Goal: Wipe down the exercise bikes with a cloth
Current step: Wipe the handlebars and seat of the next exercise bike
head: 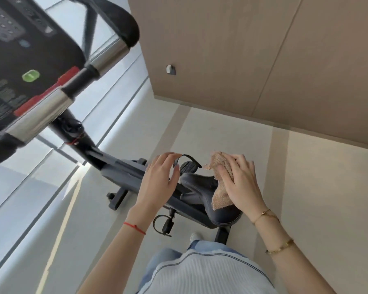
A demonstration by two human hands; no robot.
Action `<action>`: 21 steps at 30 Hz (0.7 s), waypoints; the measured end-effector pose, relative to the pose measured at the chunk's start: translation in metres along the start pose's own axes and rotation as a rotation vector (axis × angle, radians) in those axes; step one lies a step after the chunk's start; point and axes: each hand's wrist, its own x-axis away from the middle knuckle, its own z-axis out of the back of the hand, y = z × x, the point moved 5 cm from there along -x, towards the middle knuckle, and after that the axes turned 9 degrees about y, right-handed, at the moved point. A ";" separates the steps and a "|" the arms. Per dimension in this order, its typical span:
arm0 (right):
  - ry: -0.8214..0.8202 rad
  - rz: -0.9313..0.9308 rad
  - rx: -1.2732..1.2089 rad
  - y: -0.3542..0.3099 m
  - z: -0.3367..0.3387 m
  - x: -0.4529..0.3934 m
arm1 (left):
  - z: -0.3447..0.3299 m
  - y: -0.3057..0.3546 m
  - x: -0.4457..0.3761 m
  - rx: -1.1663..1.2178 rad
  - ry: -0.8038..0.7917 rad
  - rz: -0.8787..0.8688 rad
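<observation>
A dark exercise bike [123,172] stands below me, its black saddle [196,187] in the middle of the view. My right hand [240,181] presses a tan cloth [220,177] against the right side of the saddle. My left hand [159,179] hovers over the saddle's left side with fingers apart and nothing in it. The bike's console [19,49] and chrome-and-black handlebar [106,58] fill the upper left. One strapped pedal [187,164] shows between my hands, another pedal [164,224] lower down.
A brown panelled wall [263,60] with a small metal fitting [170,69] rises at the upper right. Pale floor [306,187] surrounds the bike. Large windows [40,177] run along the left. My white shoe [194,236] stands beside the bike's rear foot [222,235].
</observation>
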 end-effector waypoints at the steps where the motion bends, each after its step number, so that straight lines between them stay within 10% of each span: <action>1: 0.006 -0.016 0.004 0.003 0.001 -0.005 | -0.005 0.001 -0.007 0.006 -0.016 -0.012; 21: 0.204 -0.326 0.063 0.034 0.006 0.002 | -0.057 0.004 -0.064 0.148 -0.238 -0.235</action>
